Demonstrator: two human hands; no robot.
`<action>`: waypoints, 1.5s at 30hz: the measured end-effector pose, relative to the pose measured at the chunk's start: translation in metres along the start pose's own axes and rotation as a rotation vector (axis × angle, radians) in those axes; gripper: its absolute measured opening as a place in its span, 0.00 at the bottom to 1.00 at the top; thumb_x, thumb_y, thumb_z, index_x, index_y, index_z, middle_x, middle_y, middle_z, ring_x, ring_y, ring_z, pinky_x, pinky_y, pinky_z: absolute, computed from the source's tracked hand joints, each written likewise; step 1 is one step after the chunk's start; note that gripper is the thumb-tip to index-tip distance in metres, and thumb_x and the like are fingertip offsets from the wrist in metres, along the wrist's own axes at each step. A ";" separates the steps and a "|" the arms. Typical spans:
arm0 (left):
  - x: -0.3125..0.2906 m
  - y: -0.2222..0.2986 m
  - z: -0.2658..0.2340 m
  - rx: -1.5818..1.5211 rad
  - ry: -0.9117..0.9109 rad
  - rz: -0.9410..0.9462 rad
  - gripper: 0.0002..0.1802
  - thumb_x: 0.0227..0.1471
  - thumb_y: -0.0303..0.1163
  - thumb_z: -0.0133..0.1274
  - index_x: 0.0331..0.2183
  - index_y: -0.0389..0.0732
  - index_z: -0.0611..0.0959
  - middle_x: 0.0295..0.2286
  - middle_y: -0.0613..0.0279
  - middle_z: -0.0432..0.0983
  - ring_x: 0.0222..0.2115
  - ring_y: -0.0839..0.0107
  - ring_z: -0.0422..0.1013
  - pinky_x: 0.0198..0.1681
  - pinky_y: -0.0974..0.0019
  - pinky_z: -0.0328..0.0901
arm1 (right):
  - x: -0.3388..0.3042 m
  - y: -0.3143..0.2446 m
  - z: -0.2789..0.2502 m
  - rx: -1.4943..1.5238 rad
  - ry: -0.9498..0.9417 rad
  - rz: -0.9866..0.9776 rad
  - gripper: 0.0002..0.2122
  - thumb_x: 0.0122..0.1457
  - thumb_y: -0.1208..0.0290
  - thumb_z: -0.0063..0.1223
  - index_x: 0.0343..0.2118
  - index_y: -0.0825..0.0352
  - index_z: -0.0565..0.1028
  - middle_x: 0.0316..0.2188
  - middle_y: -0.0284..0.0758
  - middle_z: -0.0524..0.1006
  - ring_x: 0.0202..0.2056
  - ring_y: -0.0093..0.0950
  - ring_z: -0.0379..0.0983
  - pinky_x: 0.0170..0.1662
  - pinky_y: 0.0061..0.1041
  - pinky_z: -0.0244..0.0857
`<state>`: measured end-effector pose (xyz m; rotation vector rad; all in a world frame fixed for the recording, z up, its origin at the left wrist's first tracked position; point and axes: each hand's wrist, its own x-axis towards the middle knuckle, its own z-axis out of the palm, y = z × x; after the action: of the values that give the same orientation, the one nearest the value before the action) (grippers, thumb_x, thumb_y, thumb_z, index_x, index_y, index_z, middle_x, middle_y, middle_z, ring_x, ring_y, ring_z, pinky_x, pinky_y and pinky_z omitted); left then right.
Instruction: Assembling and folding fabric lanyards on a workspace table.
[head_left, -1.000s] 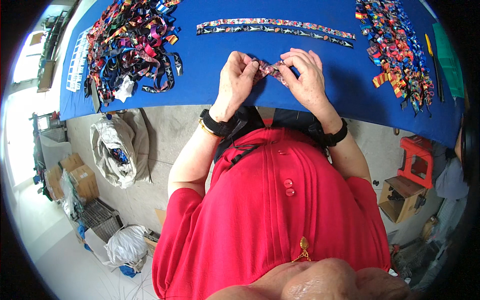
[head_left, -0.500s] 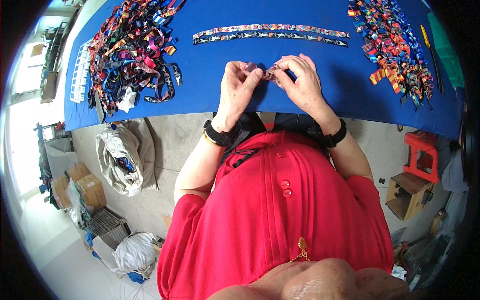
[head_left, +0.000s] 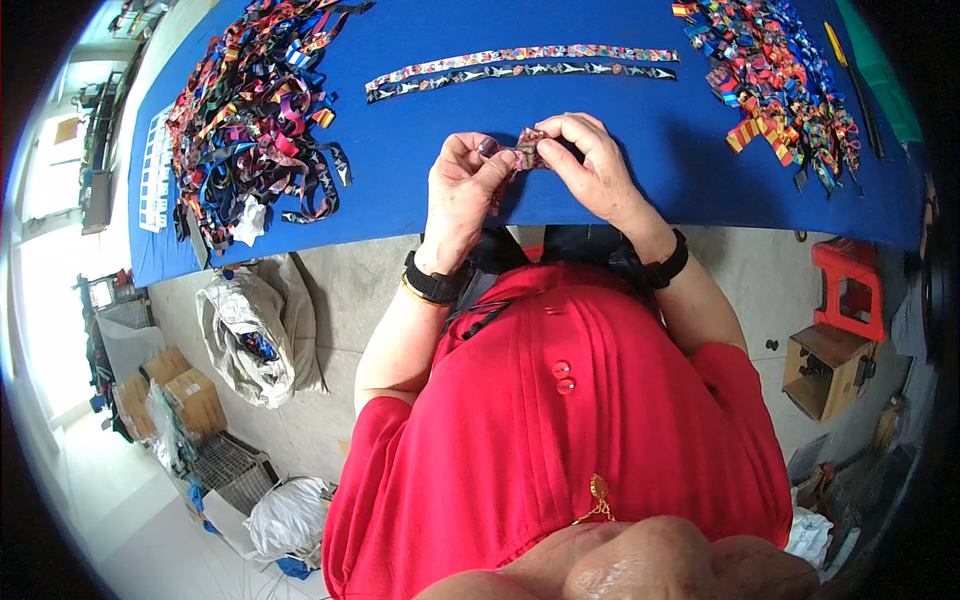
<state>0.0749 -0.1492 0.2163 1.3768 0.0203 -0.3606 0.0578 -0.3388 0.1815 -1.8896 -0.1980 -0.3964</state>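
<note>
A pinkish-purple patterned ribbon strap (head_left: 529,149) is bunched between my two hands, above the near part of the blue-covered table (head_left: 420,135). My left hand (head_left: 465,180) pinches one part of it between thumb and fingers, and a short length hangs below. With thumb and forefinger, my right hand (head_left: 592,168) grips the folded part. Beyond them, two flat patterned straps lie side by side: a colourful one on white (head_left: 520,60) and a black one with light figures (head_left: 520,73).
A tangled heap of straps (head_left: 260,130) covers the table's left side, next to a white rack (head_left: 155,175). Smaller looped straps (head_left: 775,90) are piled at right, near a yellow-and-black tool (head_left: 840,55). A pale sack (head_left: 250,335) and a red stool (head_left: 850,290) stand on the floor.
My left hand has shifted slightly left and down. The strap piece between the hands has turned, showing more of its patterned face. The whole view has shifted a little.
</note>
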 end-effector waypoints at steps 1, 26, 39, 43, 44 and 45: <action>-0.001 0.000 0.000 0.001 -0.004 -0.003 0.12 0.56 0.24 0.60 0.38 0.41 0.73 0.26 0.67 0.78 0.20 0.85 0.69 0.19 0.80 0.59 | 0.001 -0.002 -0.001 -0.059 -0.022 -0.068 0.08 0.58 0.66 0.60 0.34 0.64 0.78 0.33 0.37 0.81 0.39 0.38 0.76 0.52 0.38 0.63; -0.006 -0.015 0.001 0.095 -0.109 0.065 0.07 0.61 0.27 0.55 0.41 0.36 0.81 0.34 0.65 0.80 0.33 0.80 0.73 0.40 0.74 0.68 | 0.000 -0.009 -0.003 -0.174 -0.075 -0.100 0.10 0.54 0.65 0.61 0.32 0.66 0.78 0.32 0.39 0.80 0.39 0.40 0.76 0.48 0.39 0.65; -0.007 -0.021 -0.003 0.172 -0.127 0.099 0.06 0.61 0.25 0.56 0.40 0.36 0.79 0.32 0.65 0.80 0.32 0.80 0.73 0.39 0.74 0.68 | -0.001 -0.014 -0.002 -0.239 -0.121 -0.120 0.08 0.56 0.66 0.57 0.31 0.65 0.75 0.31 0.39 0.78 0.39 0.40 0.75 0.51 0.40 0.63; -0.006 -0.028 -0.001 0.148 -0.128 0.134 0.06 0.62 0.26 0.54 0.41 0.37 0.78 0.32 0.66 0.78 0.32 0.80 0.72 0.39 0.74 0.68 | -0.001 -0.015 -0.002 -0.228 -0.125 -0.101 0.09 0.57 0.65 0.56 0.32 0.65 0.76 0.31 0.39 0.78 0.39 0.40 0.75 0.53 0.40 0.62; -0.006 -0.028 0.000 0.141 -0.123 0.156 0.06 0.62 0.26 0.54 0.42 0.37 0.77 0.32 0.66 0.78 0.32 0.80 0.72 0.39 0.75 0.68 | 0.000 -0.015 -0.002 -0.228 -0.129 -0.108 0.09 0.58 0.65 0.55 0.32 0.65 0.76 0.31 0.39 0.78 0.40 0.40 0.75 0.53 0.40 0.62; -0.006 -0.028 0.000 0.133 -0.120 0.176 0.07 0.62 0.27 0.54 0.42 0.37 0.77 0.32 0.67 0.78 0.32 0.80 0.72 0.39 0.75 0.68 | 0.000 -0.016 -0.002 -0.227 -0.132 -0.113 0.09 0.58 0.65 0.55 0.32 0.65 0.76 0.31 0.40 0.78 0.40 0.40 0.74 0.53 0.40 0.61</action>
<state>0.0614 -0.1520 0.1907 1.4740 -0.2267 -0.3001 0.0524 -0.3356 0.1960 -2.1364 -0.3617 -0.3839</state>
